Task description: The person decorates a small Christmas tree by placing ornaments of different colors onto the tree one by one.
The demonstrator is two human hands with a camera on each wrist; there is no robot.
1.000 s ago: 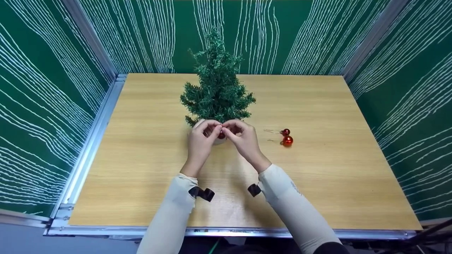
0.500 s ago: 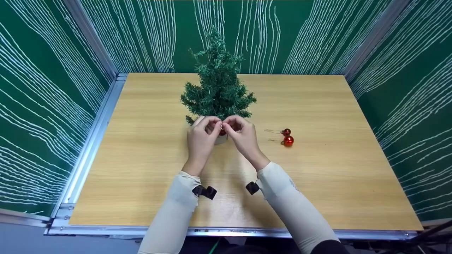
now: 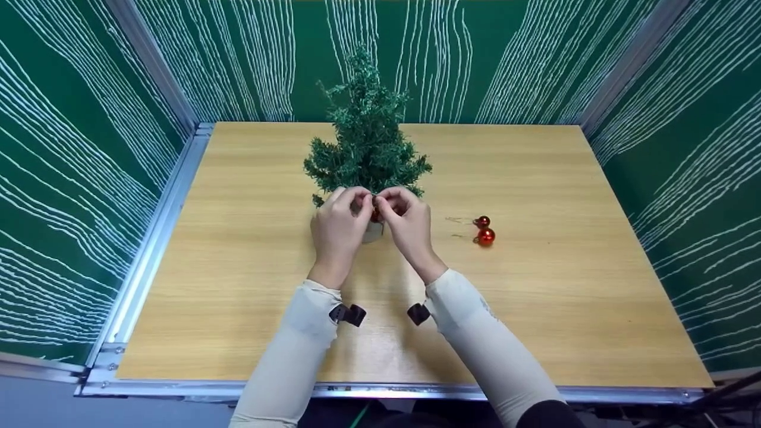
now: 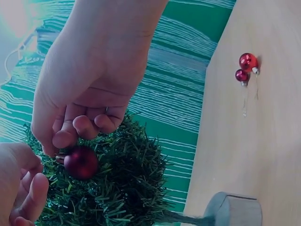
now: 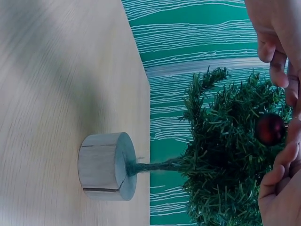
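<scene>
Nearest, at the lower centre of the head view, two pale sleeves [image 3: 291, 342] reach up to the hands. In the middle, the left hand [image 3: 339, 226] and the right hand [image 3: 409, 223] pinch, thumb to forefinger, at the top of a dark red, matte ball ornament [image 4: 81, 163], probably to keep its small cap steady from both sides; any loop is too fine to see. The ball is before the lower branches of a green artificial tree [image 3: 368, 139], whose round whitish block base [image 5: 99, 165] presumably keeps it upright. Right of centre, two shiny red balls [image 3: 486, 237] lie side by side on the pale wooden table [image 3: 238, 267], seemingly within easy reach. Farthest, green panels with white wavy lines [image 3: 309, 65] fill the top.
</scene>
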